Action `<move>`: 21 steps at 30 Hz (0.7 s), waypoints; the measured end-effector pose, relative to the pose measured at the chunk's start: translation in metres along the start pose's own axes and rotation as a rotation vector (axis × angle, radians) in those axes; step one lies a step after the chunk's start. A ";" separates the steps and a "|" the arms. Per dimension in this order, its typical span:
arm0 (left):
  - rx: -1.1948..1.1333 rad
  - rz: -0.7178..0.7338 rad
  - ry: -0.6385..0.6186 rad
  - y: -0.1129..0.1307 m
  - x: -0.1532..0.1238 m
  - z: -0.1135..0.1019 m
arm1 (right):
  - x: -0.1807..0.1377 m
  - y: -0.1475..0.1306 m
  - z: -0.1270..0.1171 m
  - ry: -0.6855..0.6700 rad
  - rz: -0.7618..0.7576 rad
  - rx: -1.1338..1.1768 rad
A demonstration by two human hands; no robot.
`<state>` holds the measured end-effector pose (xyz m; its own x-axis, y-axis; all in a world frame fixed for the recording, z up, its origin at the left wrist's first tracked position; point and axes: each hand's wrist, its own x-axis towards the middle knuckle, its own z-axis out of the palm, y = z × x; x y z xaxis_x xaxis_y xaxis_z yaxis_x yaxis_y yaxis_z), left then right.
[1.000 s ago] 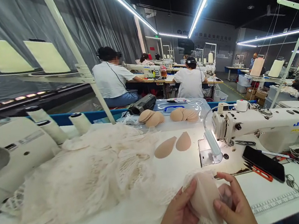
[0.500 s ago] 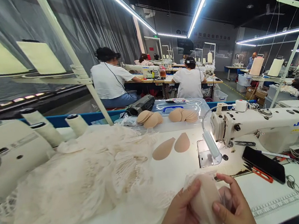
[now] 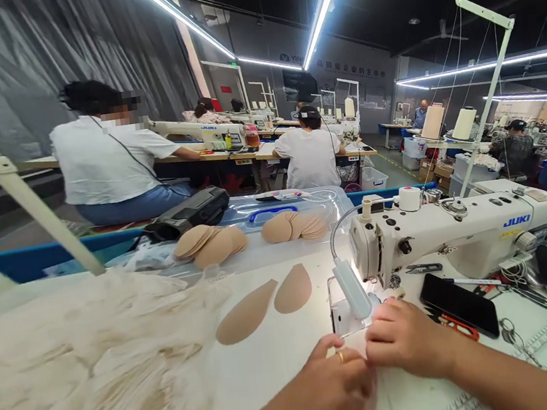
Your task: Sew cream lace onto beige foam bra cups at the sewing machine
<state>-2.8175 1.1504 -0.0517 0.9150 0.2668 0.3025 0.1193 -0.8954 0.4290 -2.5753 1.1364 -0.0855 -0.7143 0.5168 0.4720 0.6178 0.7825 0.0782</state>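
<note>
The lace-covered cup pad, raised between my fingers half a second ago, has dropped out of sight. It should lie under my hands on the sewing table [image 3: 283,352], but I cannot see it there. My left hand [image 3: 327,386] and right hand [image 3: 407,339] have come down, knuckles up and touching, just in front of the needle plate [image 3: 342,320] of the JUKI sewing machine [image 3: 459,234]. With the fingers curled under, I cannot tell whether they grip or only press. The view has swung in closer. Two loose beige pads [image 3: 247,312] lie just beyond, the lace heap [image 3: 73,366] to the left and a phone [image 3: 458,305] to the right.
</note>
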 end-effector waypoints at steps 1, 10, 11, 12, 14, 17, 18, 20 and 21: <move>-0.002 -0.005 -0.047 -0.008 0.005 -0.002 | 0.004 0.008 0.003 -0.009 -0.014 -0.063; -0.036 -0.091 -0.061 -0.029 0.013 -0.016 | -0.011 0.017 0.006 0.004 0.181 0.193; -0.037 -0.092 -0.053 -0.029 0.013 -0.016 | -0.011 0.017 0.006 -0.004 0.189 0.183; -0.037 -0.091 -0.045 -0.029 0.013 -0.016 | -0.011 0.018 0.007 -0.014 0.201 0.169; -0.035 -0.078 -0.039 -0.030 0.014 -0.015 | -0.010 0.020 0.008 -0.035 0.228 0.144; -0.035 -0.057 -0.024 -0.033 0.015 -0.014 | -0.009 0.021 0.008 -0.042 0.269 0.127; -0.032 -0.057 -0.025 -0.034 0.015 -0.013 | -0.009 0.021 0.007 -0.038 0.280 0.127; -0.018 -0.061 -0.028 -0.036 0.016 -0.013 | -0.009 0.021 0.006 -0.038 0.293 0.129; -0.009 -0.063 -0.031 -0.036 0.016 -0.012 | -0.009 0.020 0.005 -0.040 0.296 0.132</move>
<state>-2.8119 1.1914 -0.0517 0.9174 0.3115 0.2478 0.1739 -0.8736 0.4545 -2.5584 1.1497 -0.0925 -0.5241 0.7398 0.4220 0.7546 0.6331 -0.1727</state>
